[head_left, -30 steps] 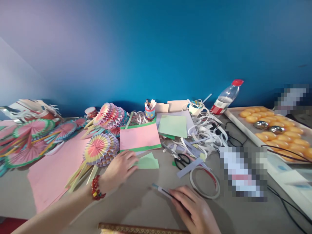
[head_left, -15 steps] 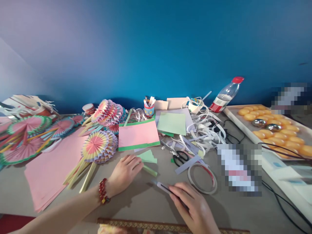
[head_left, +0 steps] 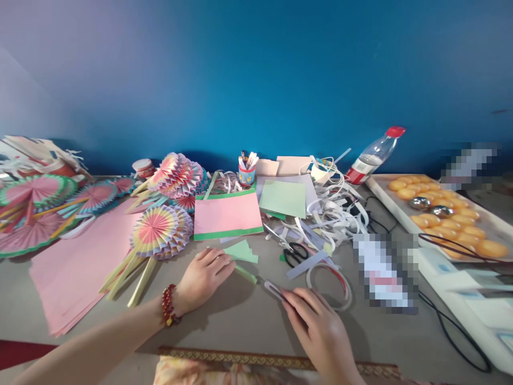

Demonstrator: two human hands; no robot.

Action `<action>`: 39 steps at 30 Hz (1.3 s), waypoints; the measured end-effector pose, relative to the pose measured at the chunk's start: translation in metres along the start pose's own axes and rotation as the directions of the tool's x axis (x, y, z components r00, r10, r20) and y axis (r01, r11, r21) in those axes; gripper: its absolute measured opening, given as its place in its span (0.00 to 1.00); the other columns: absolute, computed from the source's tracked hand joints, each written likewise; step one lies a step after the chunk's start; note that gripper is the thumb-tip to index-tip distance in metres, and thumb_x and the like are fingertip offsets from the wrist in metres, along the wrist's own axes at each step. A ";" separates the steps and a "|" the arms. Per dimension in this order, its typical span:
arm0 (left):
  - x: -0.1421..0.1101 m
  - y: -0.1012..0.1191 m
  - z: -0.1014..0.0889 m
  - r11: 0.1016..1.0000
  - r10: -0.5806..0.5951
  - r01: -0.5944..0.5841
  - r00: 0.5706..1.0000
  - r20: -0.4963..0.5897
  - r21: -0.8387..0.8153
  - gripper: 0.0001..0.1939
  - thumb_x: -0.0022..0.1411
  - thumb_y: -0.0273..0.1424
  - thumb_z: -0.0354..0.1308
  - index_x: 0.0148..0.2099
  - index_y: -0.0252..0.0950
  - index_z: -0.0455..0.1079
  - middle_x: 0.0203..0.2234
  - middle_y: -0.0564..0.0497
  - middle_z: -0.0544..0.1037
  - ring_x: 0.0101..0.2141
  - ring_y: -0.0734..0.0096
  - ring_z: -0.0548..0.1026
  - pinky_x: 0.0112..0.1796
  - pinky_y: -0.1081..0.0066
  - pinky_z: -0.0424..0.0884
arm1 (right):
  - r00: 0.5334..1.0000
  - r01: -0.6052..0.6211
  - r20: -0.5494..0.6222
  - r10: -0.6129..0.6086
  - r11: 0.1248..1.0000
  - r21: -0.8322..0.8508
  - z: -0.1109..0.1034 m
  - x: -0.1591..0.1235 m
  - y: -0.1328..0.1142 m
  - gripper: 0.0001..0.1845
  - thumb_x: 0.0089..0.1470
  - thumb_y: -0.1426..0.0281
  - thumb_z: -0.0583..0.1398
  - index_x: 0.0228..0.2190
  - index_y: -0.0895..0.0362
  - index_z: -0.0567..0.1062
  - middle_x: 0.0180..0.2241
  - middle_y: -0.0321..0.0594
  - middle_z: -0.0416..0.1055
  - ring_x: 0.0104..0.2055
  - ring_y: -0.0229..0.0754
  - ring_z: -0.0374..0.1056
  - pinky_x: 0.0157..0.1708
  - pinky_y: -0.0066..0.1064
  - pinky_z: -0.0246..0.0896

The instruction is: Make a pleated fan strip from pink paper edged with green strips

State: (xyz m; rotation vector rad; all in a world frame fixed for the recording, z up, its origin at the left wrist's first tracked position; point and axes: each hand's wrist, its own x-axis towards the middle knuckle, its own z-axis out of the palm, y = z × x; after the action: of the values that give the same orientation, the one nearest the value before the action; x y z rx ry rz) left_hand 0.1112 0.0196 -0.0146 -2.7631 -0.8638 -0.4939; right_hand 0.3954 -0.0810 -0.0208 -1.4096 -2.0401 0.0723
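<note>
My left hand, with a red bead bracelet at the wrist, lies on the table with its fingers pressed on a folded green paper strip. A light green paper scrap lies just beyond it. My right hand is closed round a slim craft knife, whose tip points at the near end of the green strip. A round paper fan on yellow sticks lies left of my left hand.
A pink sheet with green edge and a green sheet lie behind. Black scissors, a tape ring and white paper strips are to the right. More fans, a pen cup, a bottle, a tray of yellow pieces.
My left hand has turned the green paper into a narrow strip and holds it down. My right hand has brought the knife forward toward the strip's end. The view shifted slightly.
</note>
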 end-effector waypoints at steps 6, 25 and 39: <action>0.003 -0.001 -0.002 1.000 0.026 -0.026 0.999 -0.023 0.006 0.11 0.71 0.25 0.49 0.47 0.35 0.73 0.40 0.47 0.77 0.44 0.63 0.71 0.46 0.62 0.68 | 1.000 -0.002 0.026 0.003 1.000 -0.031 0.002 0.002 -0.001 0.13 0.64 0.72 0.53 0.42 0.55 0.77 0.35 0.43 0.74 0.35 0.42 0.71 0.36 0.32 0.66; 0.000 0.004 -0.006 0.984 -0.029 0.056 0.987 0.156 -0.169 0.18 0.72 0.34 0.48 0.60 0.34 0.66 0.53 0.43 0.74 0.53 0.60 0.69 0.55 0.60 0.64 | 0.993 0.046 0.114 -0.042 0.998 -0.036 0.002 0.011 0.000 0.15 0.65 0.75 0.51 0.42 0.56 0.77 0.34 0.42 0.71 0.35 0.40 0.68 0.36 0.30 0.63; 0.004 0.005 -0.002 0.894 0.235 -0.063 0.908 0.346 -0.444 0.47 0.63 0.59 0.47 0.72 0.36 0.43 0.70 0.42 0.45 0.68 0.54 0.46 0.66 0.54 0.40 | 0.980 0.064 0.185 -0.069 0.997 0.030 -0.003 0.019 0.000 0.13 0.64 0.77 0.54 0.44 0.57 0.76 0.35 0.42 0.71 0.36 0.40 0.67 0.37 0.30 0.63</action>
State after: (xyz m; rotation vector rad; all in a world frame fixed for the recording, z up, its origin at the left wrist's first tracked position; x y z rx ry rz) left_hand 0.1167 0.0170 -0.0112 -3.3782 -0.6606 -0.0986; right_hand 0.3935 -0.0659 -0.0092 -1.3625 -2.2289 0.2056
